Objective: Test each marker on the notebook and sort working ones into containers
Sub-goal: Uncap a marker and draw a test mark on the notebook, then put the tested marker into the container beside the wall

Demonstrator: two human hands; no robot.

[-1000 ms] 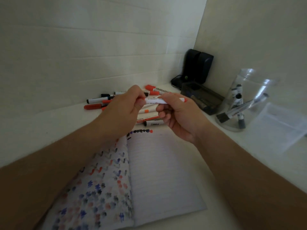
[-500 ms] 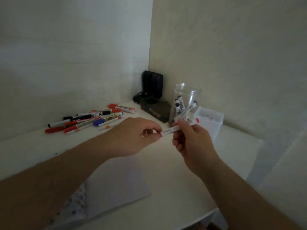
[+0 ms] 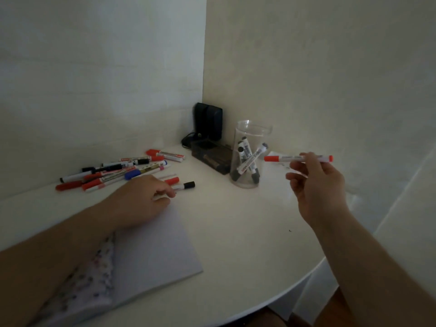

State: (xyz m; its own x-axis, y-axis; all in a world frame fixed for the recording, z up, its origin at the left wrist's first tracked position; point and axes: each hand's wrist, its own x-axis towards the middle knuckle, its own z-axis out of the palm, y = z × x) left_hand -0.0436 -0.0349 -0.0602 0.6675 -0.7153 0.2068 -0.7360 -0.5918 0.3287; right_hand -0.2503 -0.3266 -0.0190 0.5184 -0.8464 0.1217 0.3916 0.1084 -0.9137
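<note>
- Worktop [image 3: 236,232], white; notebook [image 3: 155,246] lying open at its near left, out from under both hands since half a second ago.
- Clear jar [image 3: 247,156], landmark, holding black-capped markers.
- Right hand [image 3: 316,185], right of jar, grip pinched on red marker [image 3: 298,158], now capped and level; judged ready for sorting.
- Left hand [image 3: 141,199], left of jar, released from red marker, fingers now curled on black-capped marker [image 3: 185,186] on worktop.

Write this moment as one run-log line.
right hand: holds red marker level, beside clear jar | left hand: touching black-capped marker on table | notebook: open
</note>
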